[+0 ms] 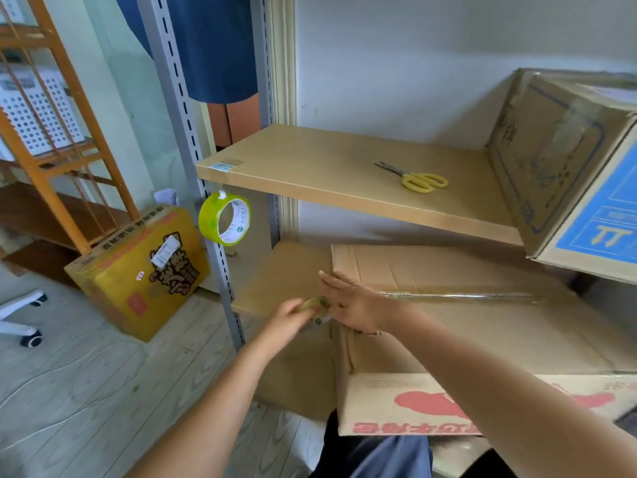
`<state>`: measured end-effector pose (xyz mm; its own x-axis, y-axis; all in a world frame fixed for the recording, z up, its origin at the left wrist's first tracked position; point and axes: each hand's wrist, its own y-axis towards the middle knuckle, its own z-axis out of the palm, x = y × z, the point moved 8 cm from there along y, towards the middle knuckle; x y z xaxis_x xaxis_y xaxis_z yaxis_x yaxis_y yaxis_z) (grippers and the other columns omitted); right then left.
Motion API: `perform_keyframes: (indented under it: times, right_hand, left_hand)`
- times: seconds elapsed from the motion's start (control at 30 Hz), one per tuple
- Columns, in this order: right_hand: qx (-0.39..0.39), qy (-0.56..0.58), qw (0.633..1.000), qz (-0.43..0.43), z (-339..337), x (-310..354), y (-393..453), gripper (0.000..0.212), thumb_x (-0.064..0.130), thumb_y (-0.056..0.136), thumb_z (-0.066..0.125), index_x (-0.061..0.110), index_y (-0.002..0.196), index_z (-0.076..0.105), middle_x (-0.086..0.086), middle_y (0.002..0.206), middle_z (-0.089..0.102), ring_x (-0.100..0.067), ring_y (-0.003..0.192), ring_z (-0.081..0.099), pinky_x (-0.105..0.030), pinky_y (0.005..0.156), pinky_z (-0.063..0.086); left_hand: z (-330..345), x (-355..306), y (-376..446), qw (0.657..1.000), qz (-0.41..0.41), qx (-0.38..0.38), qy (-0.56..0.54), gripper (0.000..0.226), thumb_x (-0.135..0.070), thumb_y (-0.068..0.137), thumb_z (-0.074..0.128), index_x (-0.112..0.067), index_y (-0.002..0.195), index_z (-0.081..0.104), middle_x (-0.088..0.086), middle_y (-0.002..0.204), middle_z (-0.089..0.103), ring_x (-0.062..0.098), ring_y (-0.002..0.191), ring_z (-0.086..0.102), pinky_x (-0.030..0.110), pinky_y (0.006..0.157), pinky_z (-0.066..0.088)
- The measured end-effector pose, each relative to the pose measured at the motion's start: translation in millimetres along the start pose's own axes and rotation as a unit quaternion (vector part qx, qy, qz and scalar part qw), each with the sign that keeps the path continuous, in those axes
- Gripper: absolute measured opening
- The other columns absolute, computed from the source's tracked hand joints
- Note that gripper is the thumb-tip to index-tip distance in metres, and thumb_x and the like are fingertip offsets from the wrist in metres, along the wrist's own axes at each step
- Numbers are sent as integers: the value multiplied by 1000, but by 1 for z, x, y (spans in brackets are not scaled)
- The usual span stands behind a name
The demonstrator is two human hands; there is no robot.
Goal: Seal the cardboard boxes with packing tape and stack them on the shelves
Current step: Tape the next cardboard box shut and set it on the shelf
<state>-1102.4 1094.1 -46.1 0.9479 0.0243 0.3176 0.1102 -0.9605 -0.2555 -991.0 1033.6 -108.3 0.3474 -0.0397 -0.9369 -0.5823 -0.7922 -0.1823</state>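
A large cardboard box (465, 326) lies on the lower shelf (275, 281), with a strip of clear tape (465, 297) along its top seam. My right hand (348, 301) rests flat with straight fingers on the box's left end. My left hand (293, 317) pinches a crumpled yellowish piece of tape (315, 303) right at that corner. A roll of yellow-green packing tape (224, 218) hangs on the grey upright (193, 139). Yellow-handled scissors (418, 179) lie on the upper shelf (327, 167). A second box (565, 167) stands at the upper right.
A yellow printed box (141, 270) sits on the wooden floor at the left, by an orange wooden rack (69, 132) holding a white perforated basket (34, 112). A chair base with castors (24, 326) shows at the far left. A person in blue stands behind the shelving.
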Motion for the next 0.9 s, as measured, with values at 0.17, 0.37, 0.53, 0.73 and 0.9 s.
perform_keyframes:
  times: [0.17,0.37,0.53,0.73,0.9]
  right_hand:
    - [28,70,996,-57,2,-5,-70,71,9,97,49,23,158,16,12,165,4,-2,150,-9,-25,123,-3]
    - [83,90,990,-68,7,-14,-119,93,10,89,58,41,157,2,24,162,-2,9,146,-3,-18,119,0]
    - [51,79,996,-3,14,-61,-158,96,24,87,60,41,156,-5,22,161,-15,8,146,-12,-23,120,-3]
    - [-71,29,992,99,16,-63,-153,87,63,95,44,29,158,-5,16,162,-10,-3,150,-8,-35,125,4]
    - [-90,-42,981,169,20,-52,-147,79,36,103,44,13,157,-9,-2,165,-13,-17,152,-9,-33,124,1]
  left_hand:
    - [32,-29,-12,993,15,100,62,16,-40,81,65,-29,78,77,-12,77,73,5,78,68,35,79,48]
    - [50,-32,-66,964,-41,261,-11,22,-37,92,68,-17,101,75,10,89,75,24,84,71,32,79,55]
    - [100,-48,-94,951,-32,307,16,21,-31,99,60,-14,107,68,3,92,72,16,81,69,25,75,55]
    - [134,-25,-96,963,-79,257,-10,15,-39,93,67,-28,103,67,-11,102,76,7,98,71,25,91,55]
    - [129,-27,-96,976,-51,207,-33,30,-61,85,64,-32,95,68,-21,89,76,-3,85,71,12,72,51]
